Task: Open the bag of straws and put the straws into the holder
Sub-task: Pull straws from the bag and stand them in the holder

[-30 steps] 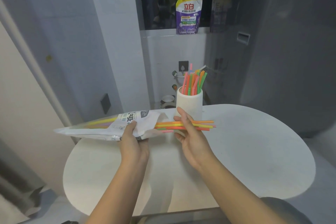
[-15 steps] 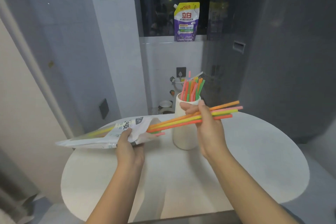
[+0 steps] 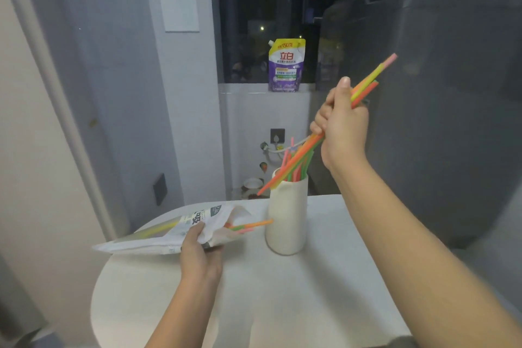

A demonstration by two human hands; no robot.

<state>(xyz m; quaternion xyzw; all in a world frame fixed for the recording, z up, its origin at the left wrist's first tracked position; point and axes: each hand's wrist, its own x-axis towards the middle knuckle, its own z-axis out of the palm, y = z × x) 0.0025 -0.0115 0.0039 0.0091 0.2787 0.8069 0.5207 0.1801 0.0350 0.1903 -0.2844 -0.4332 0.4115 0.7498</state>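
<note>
Behind the round white desk (image 3: 282, 291) a dark window sill carries a purple pouch (image 3: 286, 66). On the desk stands the white holder (image 3: 287, 215), already bristling with coloured straws. The right hand (image 3: 343, 124) is raised above it, its grip clamped on a tilted bundle of straws (image 3: 367, 82) whose lower ends cross the holder's rim. The left hand (image 3: 197, 251) grips the open bag (image 3: 169, 234) just beside the holder, with a few straw ends (image 3: 251, 225) poking out.
</note>
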